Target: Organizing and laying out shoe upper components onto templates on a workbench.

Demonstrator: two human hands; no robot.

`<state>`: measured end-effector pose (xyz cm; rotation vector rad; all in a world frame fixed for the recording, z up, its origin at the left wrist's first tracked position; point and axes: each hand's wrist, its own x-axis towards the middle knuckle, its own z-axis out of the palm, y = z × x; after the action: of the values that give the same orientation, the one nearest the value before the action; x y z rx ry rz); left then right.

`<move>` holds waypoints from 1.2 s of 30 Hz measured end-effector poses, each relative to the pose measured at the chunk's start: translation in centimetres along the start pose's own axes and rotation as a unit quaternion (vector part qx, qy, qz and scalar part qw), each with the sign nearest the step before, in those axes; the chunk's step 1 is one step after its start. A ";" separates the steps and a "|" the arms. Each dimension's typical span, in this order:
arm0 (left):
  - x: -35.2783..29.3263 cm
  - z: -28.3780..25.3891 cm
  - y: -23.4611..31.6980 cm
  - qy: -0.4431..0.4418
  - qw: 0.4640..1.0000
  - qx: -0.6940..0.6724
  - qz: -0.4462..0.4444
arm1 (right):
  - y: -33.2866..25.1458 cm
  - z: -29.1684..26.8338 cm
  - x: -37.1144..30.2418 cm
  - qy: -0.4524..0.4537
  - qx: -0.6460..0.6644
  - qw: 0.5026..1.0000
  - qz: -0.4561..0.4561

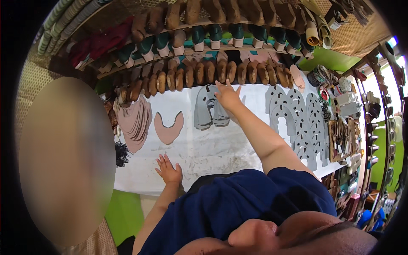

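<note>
My right hand (228, 97) reaches across the white worktable (212, 153), fingers spread, at the upper right edge of a stack of grey U-shaped cut pieces (202, 106). Whether the fingertips touch the stack, I cannot tell. Near the front edge, my left hand (170, 171) lies open on the tabletop with nothing in it. Beyond it, a single pink U-shaped piece (168, 132) with a dark inner edge lies flat. Left of that piece is a fanned stack of pink pieces (135, 123). Overlapping grey arched pieces with small dark marks (293, 121) fill the table's right part.
Brown shoe lasts (210, 71) line the far edge. Above them stand green lasts with pale heels (198, 36) on a shelf. A can (318, 76) and a tool holder (343, 140) sit at the right. Dark thread-like scraps (122, 154) lie at the left edge beside a blurred patch.
</note>
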<state>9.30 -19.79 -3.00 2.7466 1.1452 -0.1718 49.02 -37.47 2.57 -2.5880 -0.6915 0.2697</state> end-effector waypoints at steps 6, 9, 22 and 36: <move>-0.1 0.1 -0.4 -0.004 1.000 -0.012 -0.003 | -2.5 1.5 0.8 0.065 -0.050 0.996 -0.039; 0.0 -0.1 -0.3 -0.002 1.000 -0.016 0.002 | -2.2 1.5 0.5 0.137 -0.035 0.988 -0.066; -0.4 0.0 -0.1 0.010 1.000 -0.014 0.005 | 2.2 -5.5 -11.8 0.156 0.106 0.968 -0.166; -0.6 0.0 0.0 0.027 1.000 0.007 -0.003 | 13.9 -18.3 -26.6 -0.153 0.179 0.968 0.086</move>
<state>8.89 -20.23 -2.91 2.7763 1.1706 -0.1085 37.62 -68.62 14.11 -2.2783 -0.4658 0.7875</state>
